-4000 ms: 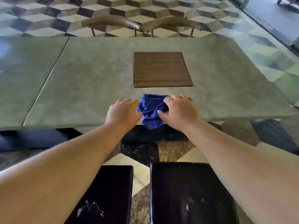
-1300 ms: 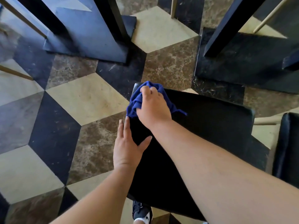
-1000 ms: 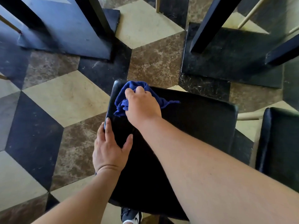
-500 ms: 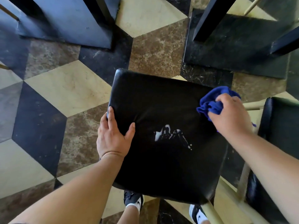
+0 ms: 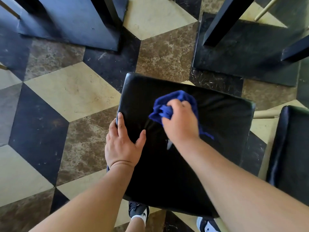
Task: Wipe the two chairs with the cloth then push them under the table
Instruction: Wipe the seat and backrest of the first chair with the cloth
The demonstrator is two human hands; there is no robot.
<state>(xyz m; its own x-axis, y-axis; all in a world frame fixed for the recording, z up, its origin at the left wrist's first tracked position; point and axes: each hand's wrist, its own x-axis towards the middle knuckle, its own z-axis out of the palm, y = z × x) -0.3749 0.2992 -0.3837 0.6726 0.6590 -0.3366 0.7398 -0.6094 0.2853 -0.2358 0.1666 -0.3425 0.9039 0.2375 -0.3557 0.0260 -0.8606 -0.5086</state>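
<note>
Patterned marble floor (image 5: 70,91) spreads below two black chair seats. Left hand (image 5: 122,144) lies flat, fingers spread, gripping the left edge of the nearer chair (image 5: 217,124). Right hand (image 5: 181,122) is closed around one bunched blue cloth (image 5: 167,106), pressing it mid-seat. Second chair (image 5: 292,148) stands further right of both hands.
</note>
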